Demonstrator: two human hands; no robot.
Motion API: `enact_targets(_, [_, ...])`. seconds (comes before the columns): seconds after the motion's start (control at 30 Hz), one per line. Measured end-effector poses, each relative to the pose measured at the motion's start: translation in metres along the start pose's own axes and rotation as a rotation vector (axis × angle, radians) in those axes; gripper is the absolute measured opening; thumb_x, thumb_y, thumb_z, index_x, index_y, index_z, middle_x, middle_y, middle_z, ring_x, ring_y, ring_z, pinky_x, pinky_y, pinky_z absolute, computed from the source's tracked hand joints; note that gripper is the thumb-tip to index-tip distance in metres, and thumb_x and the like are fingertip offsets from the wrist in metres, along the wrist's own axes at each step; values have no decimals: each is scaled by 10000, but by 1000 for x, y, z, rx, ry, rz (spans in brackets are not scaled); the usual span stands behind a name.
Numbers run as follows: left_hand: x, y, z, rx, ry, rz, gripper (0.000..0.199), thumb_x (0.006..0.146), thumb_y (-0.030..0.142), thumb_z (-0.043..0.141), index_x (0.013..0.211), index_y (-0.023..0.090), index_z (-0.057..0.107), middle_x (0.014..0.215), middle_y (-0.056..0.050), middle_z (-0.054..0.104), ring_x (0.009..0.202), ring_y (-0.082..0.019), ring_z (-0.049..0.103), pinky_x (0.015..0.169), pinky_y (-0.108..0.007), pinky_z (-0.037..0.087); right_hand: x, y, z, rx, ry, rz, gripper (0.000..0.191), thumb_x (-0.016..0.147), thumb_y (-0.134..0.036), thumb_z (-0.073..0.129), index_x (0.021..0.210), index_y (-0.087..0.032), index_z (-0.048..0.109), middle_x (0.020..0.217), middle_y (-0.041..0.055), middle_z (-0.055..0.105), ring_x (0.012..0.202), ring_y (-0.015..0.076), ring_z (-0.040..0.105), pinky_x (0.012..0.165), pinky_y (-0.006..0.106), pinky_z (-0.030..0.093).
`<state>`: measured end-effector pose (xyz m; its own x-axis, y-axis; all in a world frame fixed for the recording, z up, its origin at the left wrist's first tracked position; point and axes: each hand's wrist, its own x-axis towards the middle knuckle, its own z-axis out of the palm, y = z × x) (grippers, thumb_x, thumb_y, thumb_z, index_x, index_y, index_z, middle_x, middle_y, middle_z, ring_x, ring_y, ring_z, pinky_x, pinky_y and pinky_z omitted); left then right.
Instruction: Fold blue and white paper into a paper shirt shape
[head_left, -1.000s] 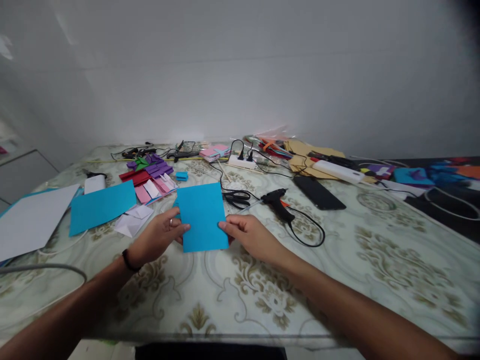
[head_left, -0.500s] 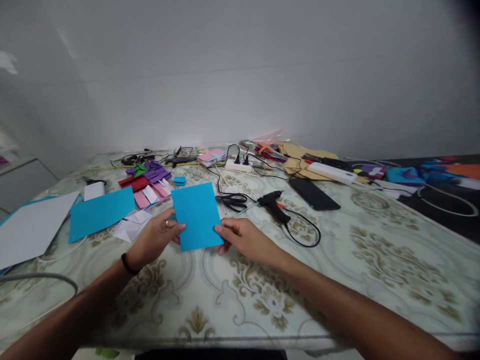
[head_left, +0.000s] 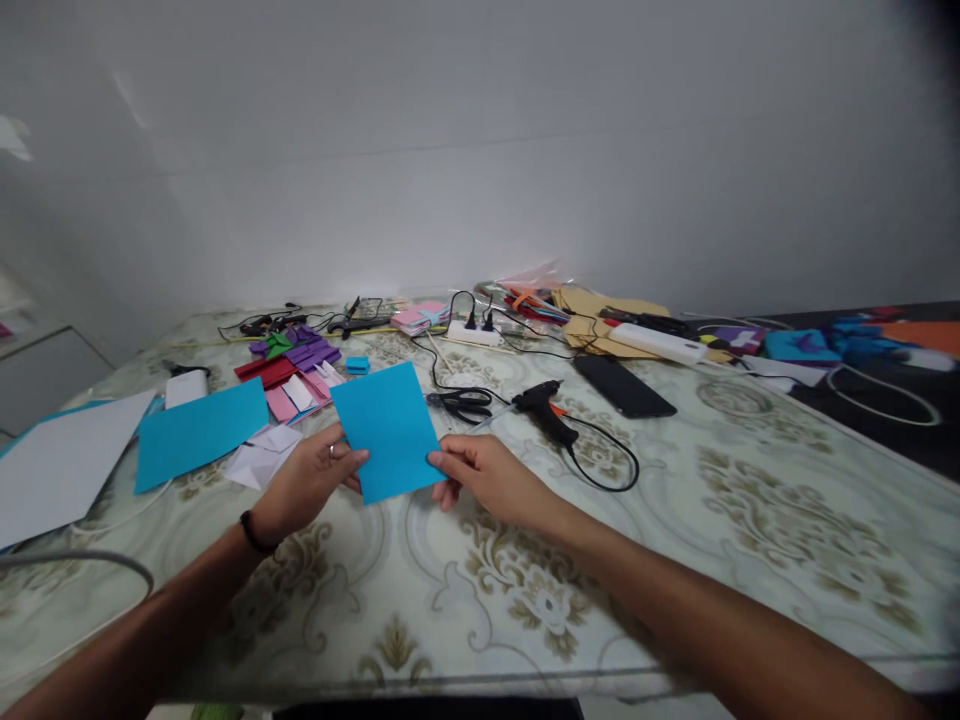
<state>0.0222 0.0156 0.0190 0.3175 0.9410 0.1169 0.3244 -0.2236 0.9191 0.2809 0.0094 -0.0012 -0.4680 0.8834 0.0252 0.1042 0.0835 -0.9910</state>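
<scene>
A blue sheet of paper [head_left: 390, 430] is held up over the table, tilted a little to the left. My left hand [head_left: 319, 478] pinches its left edge, thumb in front and fingers behind. On the opposite edge, near the lower right corner, my right hand [head_left: 480, 470] grips it the same way. Just behind the sheet lie black scissors [head_left: 465, 402], partly covered by it, and a small folded blue piece [head_left: 358, 366]. A black glue gun [head_left: 547, 412] rests on its side beyond my right hand.
Left of my hands are another blue sheet [head_left: 199, 435], white folded papers [head_left: 262, 457] and a large white sheet [head_left: 67, 465]. Coloured folded pieces [head_left: 296, 355] form a pile behind. A power strip [head_left: 474, 334], cables and a black phone [head_left: 624, 387] lie further back and right.
The blue sheet has tipped slightly, its top edge leaning further left. Both hands keep their hold in nearly the same place.
</scene>
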Motion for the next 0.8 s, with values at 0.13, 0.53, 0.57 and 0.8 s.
enact_targets(0.13, [-1,-2,0,-3,2,13,271,879,450,707,907,200,606,648,12,689,613,-208,716,564,-278,577,-1,0,0,-20,5,-15,502,917,-668,619,725,-206,590,698,23,741,581,149,676,635,280,542])
enact_targets(0.53, [-2,3,2,20,88,89,266,881,448,707,901,201,611,594,50,601,555,-169,660,521,-244,527,-3,-4,-1,-72,7,-49,483,963,-606,601,704,-198,618,632,10,689,562,138,622,630,271,488])
enact_targets(0.57, [-2,2,2,8,82,79,278,879,456,712,925,198,619,598,48,610,555,-171,662,520,-246,528,-4,-4,-1,-82,7,-51,486,963,-606,602,700,-198,619,624,8,683,558,137,616,626,268,484])
enact_targets(0.8, [-4,-9,4,-148,-41,38,448,912,472,724,1225,173,610,749,7,733,644,-182,720,592,-267,587,-5,-5,-1,-91,22,-69,500,961,-664,576,752,-211,588,680,13,714,604,157,663,660,283,513])
